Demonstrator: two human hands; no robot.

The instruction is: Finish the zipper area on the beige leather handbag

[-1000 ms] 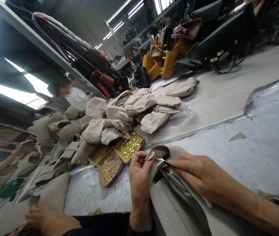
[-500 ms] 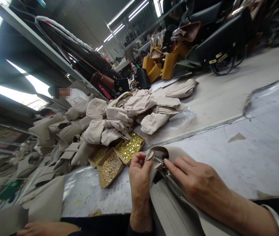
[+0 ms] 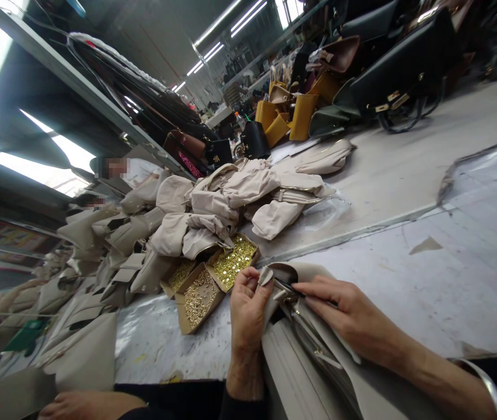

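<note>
A beige handbag (image 3: 301, 356) leans at the front edge of the table, its upper part between my hands. My left hand (image 3: 248, 309) pinches a small beige leather tab (image 3: 265, 276) at the bag's top between thumb and fingers. My right hand (image 3: 349, 315) is closed on a thin dark tool (image 3: 286, 285), whose tip points toward that tab; its exact kind is not clear. Gold-coloured metal fittings (image 3: 296, 314) show along the bag's opening. Just beyond my left hand are cardboard trays of small gold metal studs (image 3: 198, 297) and flat-headed gold pieces (image 3: 234, 261).
Beige cloth pouches (image 3: 213, 204) are heaped behind the trays. More beige bags (image 3: 82, 344) lie along the left. Black and mustard handbags (image 3: 303, 116) stand at the back right. A co-worker's hand (image 3: 91, 403) is at the lower left; people sit farther back.
My right hand's fingers have shifted along the bag, and more of the thin dark tool shows now. My left hand keeps its pinch on the tab.
</note>
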